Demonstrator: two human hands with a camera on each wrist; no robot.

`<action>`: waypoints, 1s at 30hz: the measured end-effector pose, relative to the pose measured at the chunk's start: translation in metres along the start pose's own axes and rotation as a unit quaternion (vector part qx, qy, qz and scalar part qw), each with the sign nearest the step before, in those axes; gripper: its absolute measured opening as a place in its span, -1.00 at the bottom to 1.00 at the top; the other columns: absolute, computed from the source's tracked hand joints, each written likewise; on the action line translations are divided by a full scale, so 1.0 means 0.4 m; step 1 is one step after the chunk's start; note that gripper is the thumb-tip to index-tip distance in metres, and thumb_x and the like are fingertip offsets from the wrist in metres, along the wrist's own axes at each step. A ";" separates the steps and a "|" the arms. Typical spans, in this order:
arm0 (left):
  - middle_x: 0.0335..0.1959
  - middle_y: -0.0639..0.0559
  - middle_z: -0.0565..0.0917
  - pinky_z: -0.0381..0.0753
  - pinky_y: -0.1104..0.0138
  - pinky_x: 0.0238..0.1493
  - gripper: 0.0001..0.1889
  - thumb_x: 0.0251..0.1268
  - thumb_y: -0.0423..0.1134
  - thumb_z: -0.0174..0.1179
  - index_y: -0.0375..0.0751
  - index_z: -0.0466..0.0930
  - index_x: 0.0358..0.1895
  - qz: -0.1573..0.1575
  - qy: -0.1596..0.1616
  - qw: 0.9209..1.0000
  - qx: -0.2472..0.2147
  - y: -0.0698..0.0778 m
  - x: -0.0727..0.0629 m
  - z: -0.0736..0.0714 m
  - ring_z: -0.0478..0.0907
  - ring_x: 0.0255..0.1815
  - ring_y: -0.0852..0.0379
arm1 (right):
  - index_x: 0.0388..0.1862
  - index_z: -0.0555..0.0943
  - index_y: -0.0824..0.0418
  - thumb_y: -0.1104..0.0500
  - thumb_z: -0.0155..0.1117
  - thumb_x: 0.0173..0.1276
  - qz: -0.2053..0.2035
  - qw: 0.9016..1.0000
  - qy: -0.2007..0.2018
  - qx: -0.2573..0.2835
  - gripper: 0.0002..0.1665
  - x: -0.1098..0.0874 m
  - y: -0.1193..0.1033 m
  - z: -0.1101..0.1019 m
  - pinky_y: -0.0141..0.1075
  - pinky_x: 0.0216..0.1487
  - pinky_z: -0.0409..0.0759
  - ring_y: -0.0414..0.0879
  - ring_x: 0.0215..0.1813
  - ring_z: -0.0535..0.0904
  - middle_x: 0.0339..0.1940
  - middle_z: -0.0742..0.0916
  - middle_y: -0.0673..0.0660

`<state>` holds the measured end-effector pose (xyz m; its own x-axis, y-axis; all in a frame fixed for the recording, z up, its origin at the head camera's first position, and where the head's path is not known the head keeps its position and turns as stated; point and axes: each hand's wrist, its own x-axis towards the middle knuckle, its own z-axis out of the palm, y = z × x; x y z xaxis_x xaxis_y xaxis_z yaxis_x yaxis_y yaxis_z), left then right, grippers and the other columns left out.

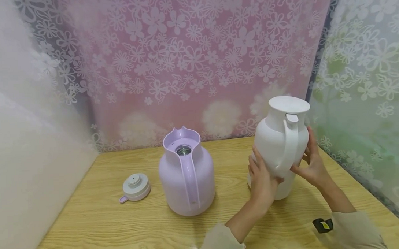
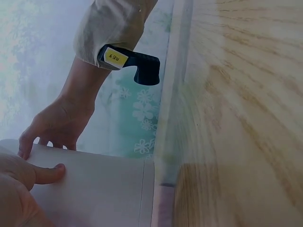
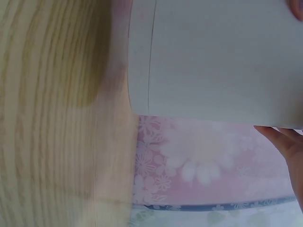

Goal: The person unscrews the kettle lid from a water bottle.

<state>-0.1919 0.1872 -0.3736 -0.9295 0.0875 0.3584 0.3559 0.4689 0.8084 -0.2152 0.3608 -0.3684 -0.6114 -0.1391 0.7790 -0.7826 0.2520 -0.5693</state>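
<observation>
A white vacuum jug (image 1: pixel 279 145) with a lid and a handle facing me is at the right of the head view, leaning slightly. Both my hands hold its body. My left hand (image 1: pixel 262 184) grips the left side, fingers spread around it. On the right side, my right hand (image 1: pixel 314 168) curls around the body, thumb near the handle's lower end. In the left wrist view, a gap shows between the jug's base (image 2: pixel 147 189) and the table. A lilac vacuum jug (image 1: pixel 188 183) stands upright in the middle, its mouth uncovered.
Left of the lilac jug, a round grey-white stopper (image 1: pixel 136 187) with a lilac tab lies on the wooden table (image 1: pixel 124 229). A pink flowered curtain (image 1: pixel 197 66) hangs at the back. Flowered sheeting (image 1: pixel 366 96) borders the right side, and a white wall (image 1: pixel 38 144) the left.
</observation>
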 end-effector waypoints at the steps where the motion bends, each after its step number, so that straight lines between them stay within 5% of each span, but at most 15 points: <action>1: 0.34 -0.18 0.09 0.42 0.06 0.03 0.20 -0.15 -0.23 0.47 -0.01 -0.31 0.47 -0.001 0.003 1.000 -0.001 -0.003 -0.002 0.000 0.19 0.26 -0.21 | 0.49 -0.23 0.13 0.61 0.36 -0.19 0.000 1.000 -0.002 -0.006 0.38 -0.001 0.001 0.002 -0.52 -0.01 0.34 -0.21 0.17 0.34 0.40 0.16 0.09; 20: 0.35 -0.29 0.05 0.37 -0.01 0.05 0.19 -0.11 -0.24 0.44 -0.03 -0.34 0.46 -0.029 0.008 1.000 -0.009 -0.029 -0.021 0.019 0.12 0.28 -0.32 | 0.48 -0.24 0.19 0.57 0.38 -0.17 0.003 1.000 -0.020 0.019 0.36 -0.018 0.032 0.019 -0.51 -0.03 0.32 -0.24 0.19 0.31 0.41 0.17 0.04; 30: 0.32 -0.33 0.07 0.49 0.00 -0.10 0.20 -0.10 -0.20 0.44 -0.06 -0.36 0.46 -0.032 0.028 0.998 0.042 -0.020 -0.017 0.045 0.17 0.23 -0.37 | 0.49 -0.23 0.15 0.45 0.32 -0.02 0.017 1.000 -0.022 0.014 0.24 -0.012 0.045 0.007 -0.53 -0.01 0.33 -0.22 0.19 0.29 0.44 0.09 0.07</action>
<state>-0.1901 0.1987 -0.3909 -0.9426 0.0072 0.3339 0.2837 0.5447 0.7892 -0.2267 0.3634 -0.3829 -0.6417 -0.1736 0.7471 -0.7640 0.2301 -0.6028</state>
